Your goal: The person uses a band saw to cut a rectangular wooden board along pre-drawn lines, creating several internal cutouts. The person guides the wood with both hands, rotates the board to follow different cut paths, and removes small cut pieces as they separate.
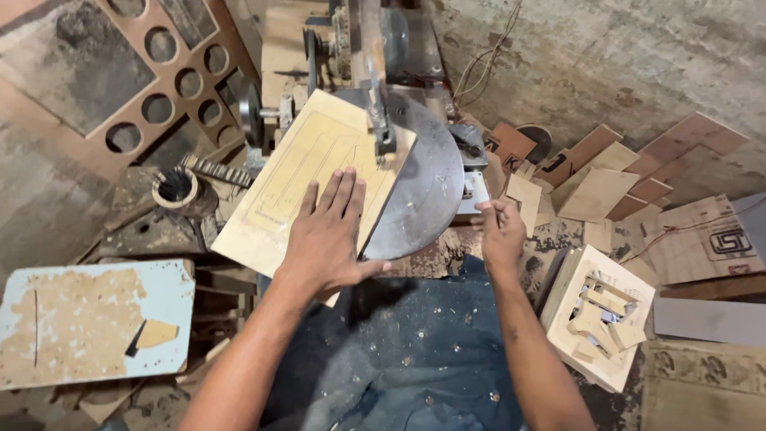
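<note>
My left hand lies flat, fingers spread, on a pale wooden board with pencil outlines drawn on it. The board rests on the round metal table of a scroll saw, and the blade arm comes down at the board's far edge. Over at the metal table's right side, my right hand has its fingers curled near a small metal part. Whether it grips anything is hidden. My lap in dusty blue cloth fills the bottom centre.
A white-topped worn panel lies at the left. At the right stands a small box of wood offcuts. Cut plywood pieces lean against the wall. A brown panel with round holes stands at the back left, with a pot in front of it.
</note>
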